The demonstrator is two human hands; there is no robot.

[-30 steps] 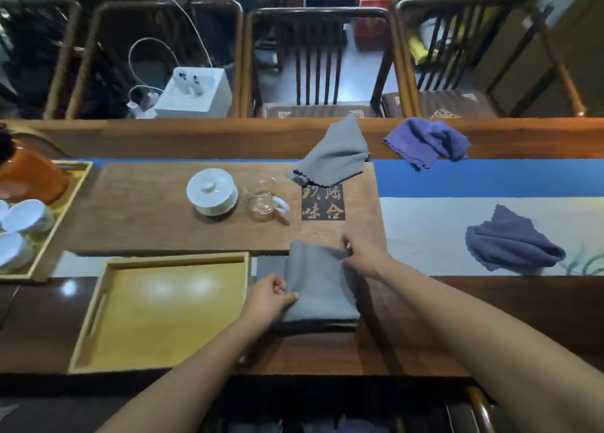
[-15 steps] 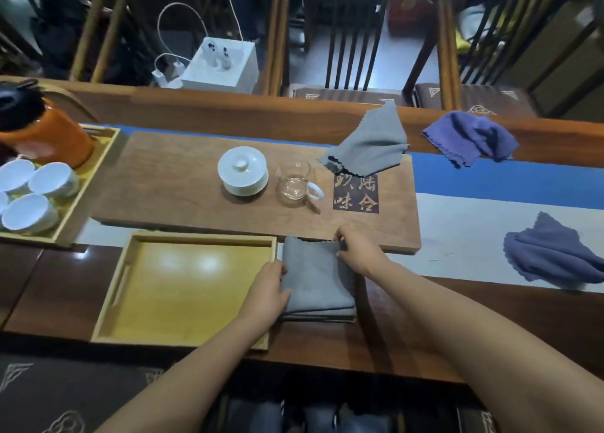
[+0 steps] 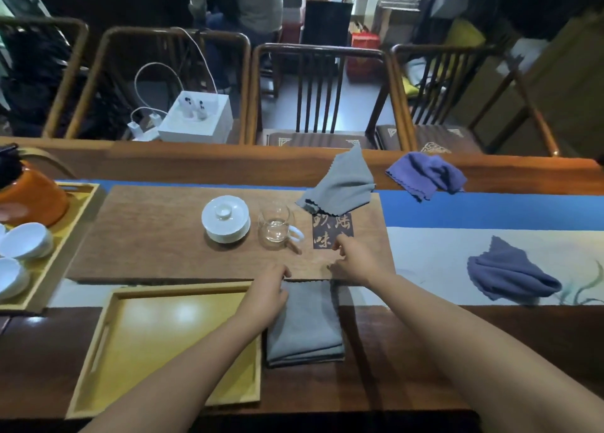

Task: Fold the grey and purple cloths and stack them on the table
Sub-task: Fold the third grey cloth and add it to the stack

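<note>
A folded grey cloth (image 3: 305,323) lies flat on the dark table (image 3: 408,360) right of the yellow tray. My left hand (image 3: 266,290) hovers over its far left corner, fingers loosely curled, holding nothing. My right hand (image 3: 354,259) is off the cloth, above the wooden board, fingers relaxed and reaching forward. A crumpled grey cloth (image 3: 341,184) lies at the board's far right corner. One crumpled purple cloth (image 3: 426,172) sits at the far edge, another purple cloth (image 3: 508,270) on the pale runner at right.
An empty yellow tray (image 3: 157,344) sits at near left. On the wooden board (image 3: 157,230) stand a white lidded cup (image 3: 225,218) and a glass pitcher (image 3: 277,228). A tray with white cups (image 3: 24,241) and an orange kettle (image 3: 27,197) is at left. Chairs stand behind the table.
Both hands let go of the folded grey cloth and moved forward; the right hand now reaches over the board toward the crumpled grey cloth.
</note>
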